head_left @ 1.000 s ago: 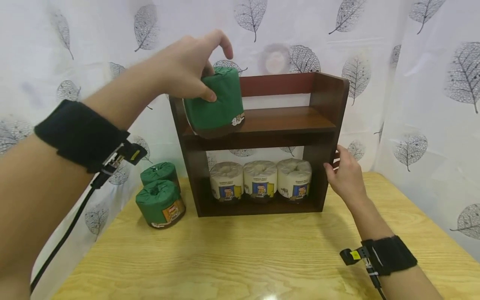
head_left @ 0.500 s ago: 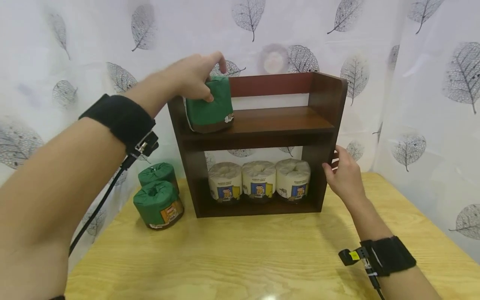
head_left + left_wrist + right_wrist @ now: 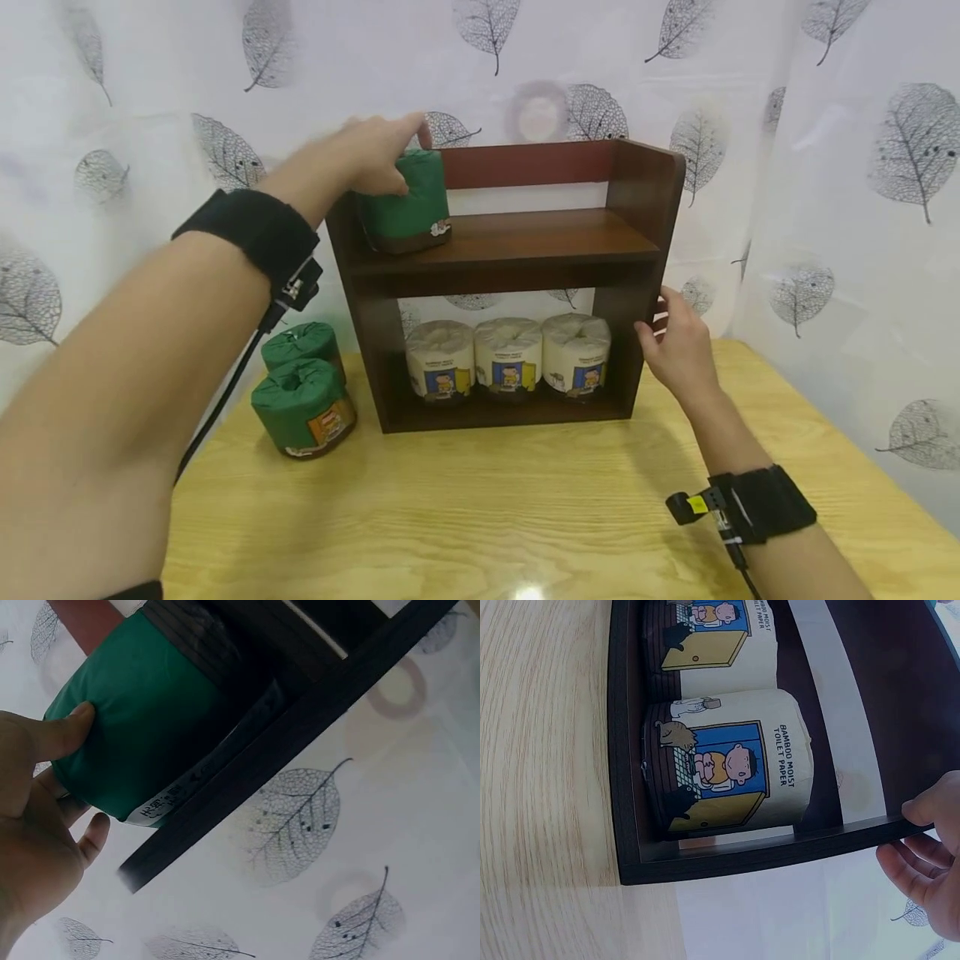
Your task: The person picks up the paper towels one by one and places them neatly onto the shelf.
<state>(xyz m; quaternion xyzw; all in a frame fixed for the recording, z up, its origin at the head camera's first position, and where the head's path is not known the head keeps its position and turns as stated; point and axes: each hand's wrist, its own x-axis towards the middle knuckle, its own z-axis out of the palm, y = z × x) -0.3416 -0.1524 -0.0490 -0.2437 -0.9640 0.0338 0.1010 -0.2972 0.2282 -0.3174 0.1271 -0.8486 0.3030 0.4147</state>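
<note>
My left hand (image 3: 369, 158) grips the top of a green-wrapped toilet paper roll (image 3: 414, 204) at the left end of the upper shelf. In the left wrist view the thumb lies on the green wrapper (image 3: 142, 712), and the roll is close against the side panel (image 3: 247, 750). With thumb and fingers on either side, my right hand (image 3: 681, 346) pinches the right side panel of the dark brown wooden shelf unit (image 3: 555, 237). Three cream toilet paper rolls (image 3: 508, 350) stand in a row on the lower shelf; the right wrist view shows the nearest roll (image 3: 735, 761).
Two more green rolls, a front one (image 3: 300, 404) and a back one (image 3: 300, 343), stand on the wooden table (image 3: 465, 508) left of the unit. A leaf-patterned curtain (image 3: 795, 208) hangs behind. A cable (image 3: 225, 396) runs from the left wrist camera.
My left hand has moved left and away with the green roll, from in front of the upper shelf to its left end. The right hand keeps its grip on the side panel.
</note>
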